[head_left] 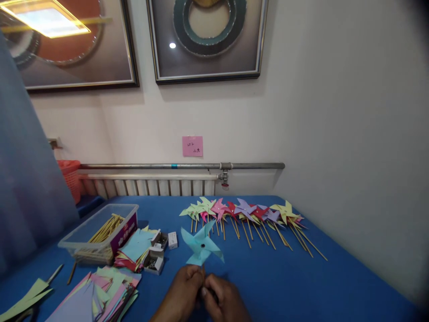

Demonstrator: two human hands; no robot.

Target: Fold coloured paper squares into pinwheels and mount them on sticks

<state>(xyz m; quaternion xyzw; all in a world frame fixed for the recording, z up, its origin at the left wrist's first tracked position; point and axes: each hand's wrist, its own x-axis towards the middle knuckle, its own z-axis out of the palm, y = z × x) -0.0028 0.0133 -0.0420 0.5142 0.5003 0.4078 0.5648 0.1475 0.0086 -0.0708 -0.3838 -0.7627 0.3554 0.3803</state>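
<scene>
1. Clear plastic bin (100, 232) at 9 o'clock of the hands, holds wooden sticks; stock kept w/in reach.
2. Cut paper squares (97, 295) stacked at 8 o'clock; small fastener boxes (156, 259) just beside them.
3. L hand (182, 290) & R hand (223, 297) pressed together, both pinching the stick of the light-blue pinwheel (201, 246); head stands upright at 12 o'clock of the hands, prob. so vanes stay free.
4. Finished pinwheels (248, 214) in a row at 1 o'clock, sticks toward the person.
</scene>
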